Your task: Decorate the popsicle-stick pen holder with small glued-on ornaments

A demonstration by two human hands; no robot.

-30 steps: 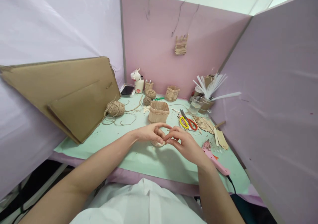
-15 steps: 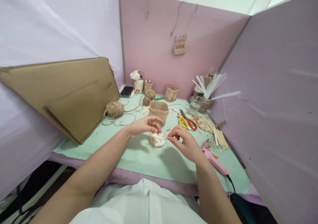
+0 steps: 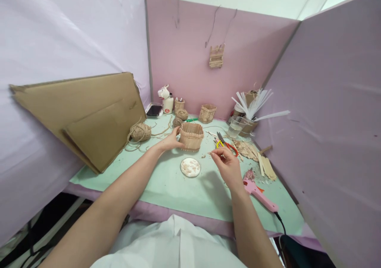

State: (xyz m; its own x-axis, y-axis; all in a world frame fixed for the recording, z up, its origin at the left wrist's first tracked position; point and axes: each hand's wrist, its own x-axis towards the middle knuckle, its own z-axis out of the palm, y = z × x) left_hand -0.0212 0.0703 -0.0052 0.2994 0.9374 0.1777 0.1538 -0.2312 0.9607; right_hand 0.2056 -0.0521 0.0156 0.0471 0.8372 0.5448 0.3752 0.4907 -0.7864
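Note:
A small square woven basket [image 3: 192, 140], tan with a braided rim, stands upright on the green table. My left hand [image 3: 172, 139] is closed around its left side, thumb at the front and fingers toward the back corner. To the right, my right hand [image 3: 224, 161] hovers above the table with thumb and forefinger pinched on a tiny pale piece [image 3: 209, 153], too small to make out. Between my arms lies a shallow round dish [image 3: 191, 167] with white stuff and beige flakes in it; neither hand touches it.
Scissors [image 3: 228, 145] lie behind my right hand, with a pink glue gun [image 3: 262, 196] and its cord at the right. A twine ball [image 3: 140, 132] and leaning cardboard [image 3: 98, 121] stand left. A plastic cup of liquid [image 3: 236, 127] stands back right.
My left hand has gone from above the dish to the basket's left side. The right hand has drawn away from the dish, up and to the right, still pinching.

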